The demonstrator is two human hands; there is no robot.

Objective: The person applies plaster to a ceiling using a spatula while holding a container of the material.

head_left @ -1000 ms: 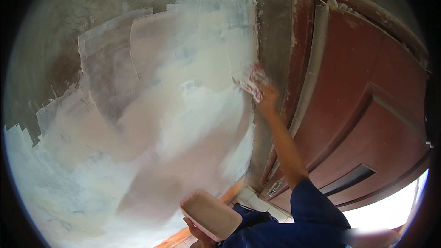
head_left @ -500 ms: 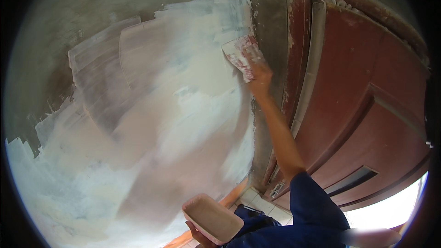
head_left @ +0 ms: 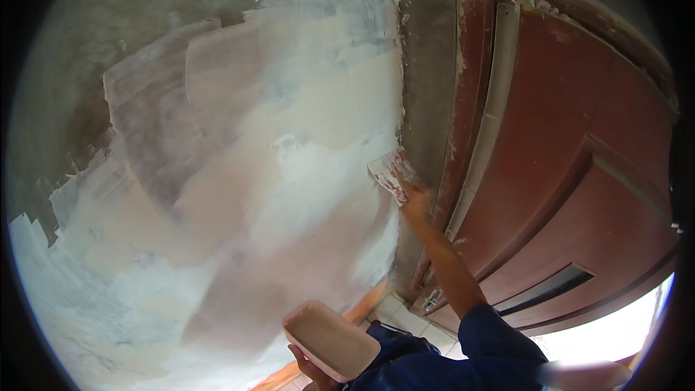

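Note:
My right hand (head_left: pixel 415 203) grips a wide putty knife (head_left: pixel 392 172) smeared white and red. Its blade lies against the wall (head_left: pixel 318 195), close to the corner edge, where a white skim coat covers the grey plaster. Down at the lower middle, my left hand (head_left: pixel 313 371) holds a pinkish rectangular pan (head_left: pixel 329 340) from its left side and below. The pan is tilted and its inside looks pale, with little visible in it. Most of the left fingers are hidden behind the pan.
Right of the corner stands a dark red panelled door (head_left: pixel 557 116) in a worn red frame (head_left: pixel 467 80). Bare grey plaster (head_left: pixel 159 0) borders the white coat at the top and left. An orange strip (head_left: pixel 365 302) runs along the wall's foot beside pale floor tiles (head_left: pixel 416 329).
My right hand has drawn the putty knife down the wall along the corner, leaving a smoother white band above it. The pan has shifted slightly left and up.

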